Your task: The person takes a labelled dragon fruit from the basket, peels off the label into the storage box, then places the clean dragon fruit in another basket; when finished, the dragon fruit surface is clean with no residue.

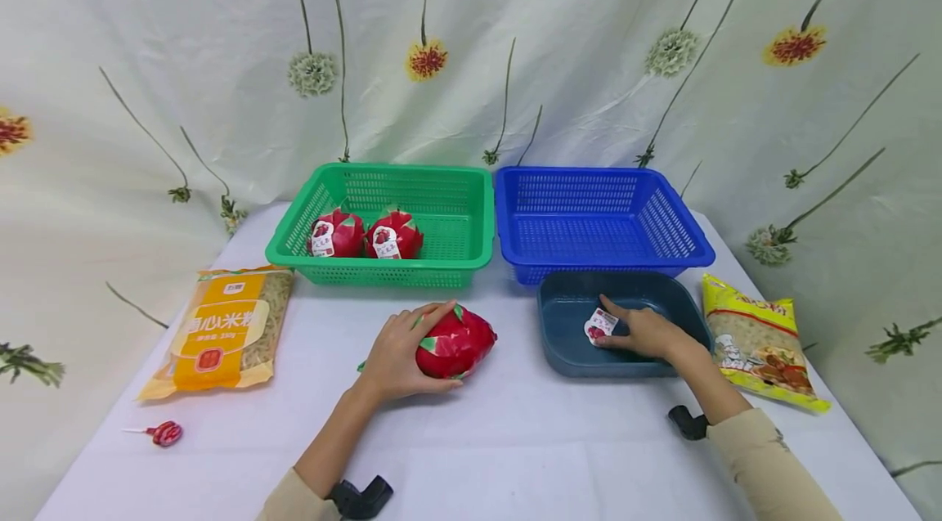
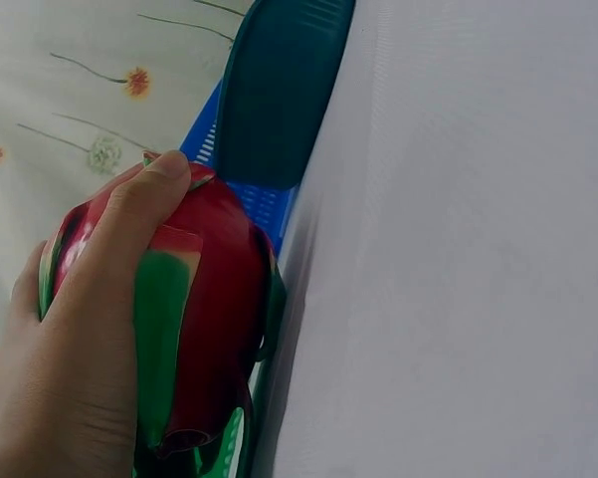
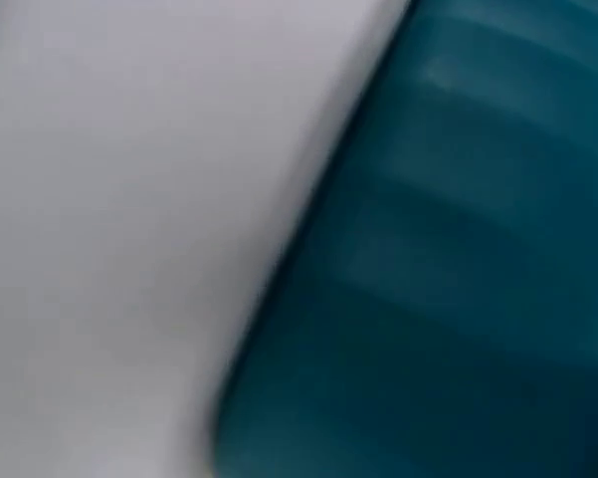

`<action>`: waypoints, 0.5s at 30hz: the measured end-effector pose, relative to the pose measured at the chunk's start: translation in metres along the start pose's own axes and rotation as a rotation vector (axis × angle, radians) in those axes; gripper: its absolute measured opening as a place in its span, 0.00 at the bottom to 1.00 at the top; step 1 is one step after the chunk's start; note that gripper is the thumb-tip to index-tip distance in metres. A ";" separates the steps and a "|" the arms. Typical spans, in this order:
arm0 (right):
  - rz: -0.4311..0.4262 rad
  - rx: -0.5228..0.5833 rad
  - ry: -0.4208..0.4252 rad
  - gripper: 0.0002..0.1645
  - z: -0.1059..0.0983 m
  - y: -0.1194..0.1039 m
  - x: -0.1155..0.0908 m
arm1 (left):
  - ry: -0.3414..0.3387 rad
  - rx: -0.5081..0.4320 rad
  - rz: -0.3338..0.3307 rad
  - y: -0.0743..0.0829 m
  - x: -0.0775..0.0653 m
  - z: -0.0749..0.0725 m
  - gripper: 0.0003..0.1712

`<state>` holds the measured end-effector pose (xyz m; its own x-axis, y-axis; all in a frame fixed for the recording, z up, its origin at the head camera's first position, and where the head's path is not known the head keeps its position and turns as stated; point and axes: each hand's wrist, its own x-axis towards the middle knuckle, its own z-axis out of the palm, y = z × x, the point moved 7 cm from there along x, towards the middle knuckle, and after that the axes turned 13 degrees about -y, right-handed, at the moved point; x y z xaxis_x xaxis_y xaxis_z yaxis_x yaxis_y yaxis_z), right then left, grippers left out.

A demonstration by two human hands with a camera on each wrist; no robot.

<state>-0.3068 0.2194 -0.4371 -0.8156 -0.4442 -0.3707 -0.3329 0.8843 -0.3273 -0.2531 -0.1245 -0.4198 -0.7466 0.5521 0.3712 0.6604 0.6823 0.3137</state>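
My left hand (image 1: 403, 351) grips a red dragon fruit (image 1: 459, 343) with green scales, low over the white table. In the left wrist view, the thumb (image 2: 144, 199) lies along the side of the fruit. Over a dark teal tub (image 1: 559, 357), my right hand (image 1: 648, 331) reaches in with index finger and thumb spread. Between them is a small white label (image 1: 599, 326) printed with a red fruit; the thumb overlaps its lower edge. The right wrist view is blurred and shows the tub (image 3: 428, 279) but no fingers.
Behind, a green basket (image 1: 383, 271) holds two labelled dragon fruits (image 1: 393, 235), beside a blue basket (image 1: 603, 263). An orange bag (image 1: 221, 333) and a red lollipop (image 1: 166, 433) lie at left. A yellow bag (image 1: 765, 341) lies right of the tub.
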 end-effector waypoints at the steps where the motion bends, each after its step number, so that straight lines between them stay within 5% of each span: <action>1: -0.013 0.004 0.030 0.49 -0.004 -0.001 -0.003 | 0.000 0.000 0.000 0.000 0.000 0.000 0.58; 6: -0.049 0.050 0.233 0.37 -0.038 -0.004 -0.028 | 0.003 0.002 0.000 0.001 0.000 -0.001 0.59; 12: 0.019 0.094 0.681 0.26 -0.097 0.018 -0.064 | 0.008 0.004 -0.001 0.002 0.000 -0.002 0.59; 15: 0.089 0.157 0.844 0.25 -0.111 0.040 -0.074 | 0.010 0.004 -0.002 0.002 0.000 -0.002 0.59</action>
<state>-0.3126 0.3036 -0.3262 -0.9349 -0.0635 0.3491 -0.2322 0.8533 -0.4668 -0.2516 -0.1239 -0.4175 -0.7470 0.5462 0.3790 0.6587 0.6851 0.3110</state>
